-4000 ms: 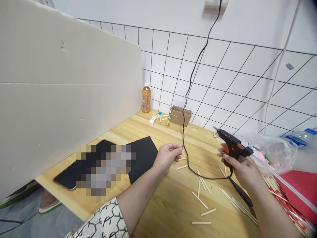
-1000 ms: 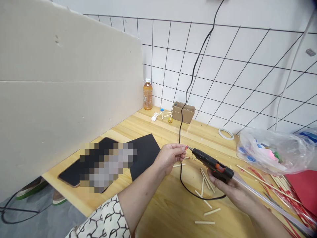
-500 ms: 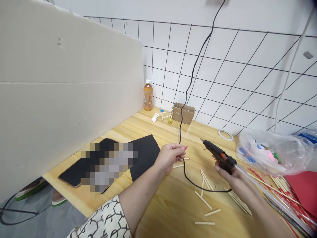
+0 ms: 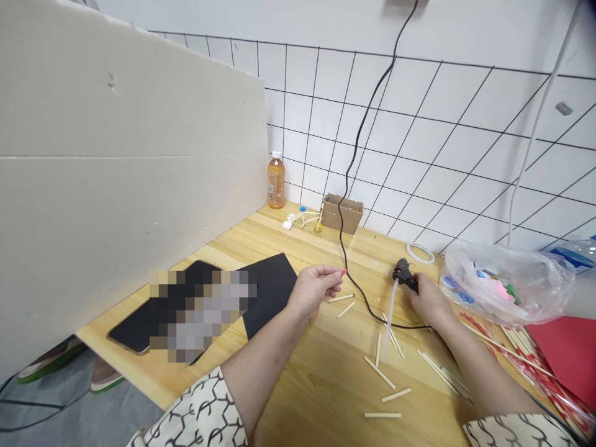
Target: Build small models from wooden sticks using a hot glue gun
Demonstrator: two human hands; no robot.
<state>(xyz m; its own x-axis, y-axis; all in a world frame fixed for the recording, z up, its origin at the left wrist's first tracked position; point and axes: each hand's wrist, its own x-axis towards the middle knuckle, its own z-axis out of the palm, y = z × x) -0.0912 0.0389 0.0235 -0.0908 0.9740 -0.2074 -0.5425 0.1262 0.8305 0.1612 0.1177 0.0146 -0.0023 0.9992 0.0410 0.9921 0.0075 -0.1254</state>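
My left hand (image 4: 316,290) is closed in a pinch over the middle of the table, with the small red tip of a matchstick (image 4: 344,272) poking out past the fingertips; the rest of it is hidden. To the right, my right hand (image 4: 433,301) is wrapped round the handle of a black hot glue gun (image 4: 403,271). A long clear glue stick (image 4: 392,310) sticks out of its rear towards me. Below the left hand lie a red-tipped matchstick (image 4: 341,298) and a short bare stick (image 4: 345,310). Several more bare sticks (image 4: 382,415) are scattered nearer to me.
The black cord (image 4: 367,304) loops across the table. At the back stand a drink bottle (image 4: 276,180), a stick-built model (image 4: 305,217) and a cardboard box (image 4: 347,217). Tape roll (image 4: 419,253), plastic bag (image 4: 503,285) and red paper (image 4: 563,354) lie right; phone (image 4: 135,329) and black paper (image 4: 274,285) left.
The glue gun has swung round, its nozzle now facing away from me and its glue stick hanging towards me. My left hand has shifted slightly left, still pinching the red tip.
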